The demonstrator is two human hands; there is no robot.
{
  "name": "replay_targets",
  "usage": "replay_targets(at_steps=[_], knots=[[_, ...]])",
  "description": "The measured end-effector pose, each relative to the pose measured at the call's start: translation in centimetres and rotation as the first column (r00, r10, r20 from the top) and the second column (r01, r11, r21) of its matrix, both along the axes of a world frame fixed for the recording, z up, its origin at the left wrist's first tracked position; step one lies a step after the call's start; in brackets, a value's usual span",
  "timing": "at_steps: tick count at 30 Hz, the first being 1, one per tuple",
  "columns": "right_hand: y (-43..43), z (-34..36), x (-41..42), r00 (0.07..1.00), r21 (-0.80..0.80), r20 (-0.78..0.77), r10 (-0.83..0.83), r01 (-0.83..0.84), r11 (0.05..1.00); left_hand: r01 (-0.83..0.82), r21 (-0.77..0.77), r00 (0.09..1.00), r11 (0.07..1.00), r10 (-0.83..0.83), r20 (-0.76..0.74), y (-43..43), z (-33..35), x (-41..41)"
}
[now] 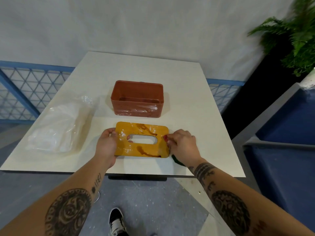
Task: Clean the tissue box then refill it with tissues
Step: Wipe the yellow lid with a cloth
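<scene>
A wooden tissue-box lid (144, 151) with an oval slot, brown stains and white powder is held just above the white table (196, 103). My left hand (106, 145) grips its left end, with fingertips showing through the slot. My right hand (183, 143) pinches its right end. Behind the lid stands the open brown tissue box (138, 108), empty, with white smears on its front wall. A clear plastic pack of white tissues (58, 128) lies at the left. A dark green thing (177, 160), maybe a cloth or sponge, peeks out under my right wrist.
The table's near edge runs just below my wrists. A blue lattice railing (27, 92) stands behind the table on the left. A potted fern (294, 38) is at the far right, above a dark blue bin (286, 133). My shoe (117, 222) shows on the grey floor.
</scene>
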State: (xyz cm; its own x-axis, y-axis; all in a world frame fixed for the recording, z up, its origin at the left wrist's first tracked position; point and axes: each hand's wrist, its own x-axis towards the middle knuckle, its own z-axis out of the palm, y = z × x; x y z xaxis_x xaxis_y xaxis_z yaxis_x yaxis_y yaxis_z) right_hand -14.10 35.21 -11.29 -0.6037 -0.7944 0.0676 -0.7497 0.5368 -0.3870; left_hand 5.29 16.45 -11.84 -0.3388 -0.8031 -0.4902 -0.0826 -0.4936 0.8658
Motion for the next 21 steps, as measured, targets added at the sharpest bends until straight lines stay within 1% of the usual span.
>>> replay_targets(at_steps=[1,3,7,9,10,14,16,19,21], knots=[[-0.5,0.2,0.0,0.999,-0.013,0.003,-0.042,0.042,0.999,-0.001,-0.009,1.000,1.000,0.001,0.013,-0.1,-0.1,0.0],[-1.2,0.3,0.6,1.000,-0.030,0.000,-0.023,0.023,0.999,-0.012,-0.026,0.999,1.000,0.013,0.041,-0.2,-0.2,0.1],[0.1,-0.5,2.2,0.984,-0.029,-0.027,0.179,-0.179,0.983,-0.051,-0.045,0.996,0.998,0.055,0.075,0.0,-0.2,0.0],[1.5,-1.0,1.8,0.970,-0.029,-0.054,0.238,-0.240,0.970,-0.060,-0.055,0.994,0.997,0.065,0.091,0.0,-0.4,-0.1],[1.7,-0.9,1.4,0.971,-0.024,-0.067,0.231,-0.233,0.972,-0.060,-0.058,0.993,0.996,0.066,0.098,-0.1,-0.5,-0.1],[0.4,0.2,0.4,0.997,0.017,-0.048,0.068,-0.067,0.998,-0.072,-0.059,0.992,0.996,0.078,0.095,-0.2,-0.7,-0.1],[-0.6,0.6,1.9,0.996,0.025,-0.051,0.067,-0.066,0.998,-0.091,-0.056,0.992,0.994,0.095,0.078,0.2,-0.2,-0.1],[-0.7,0.1,5.2,0.992,-0.026,-0.056,0.117,-0.118,0.993,-0.103,-0.049,0.992,0.993,0.106,0.068,0.4,0.3,-0.2],[-0.4,-0.2,5.5,0.992,-0.037,-0.053,0.115,-0.117,0.992,-0.106,-0.030,0.992,0.994,0.108,0.059,0.4,0.3,-0.2]])
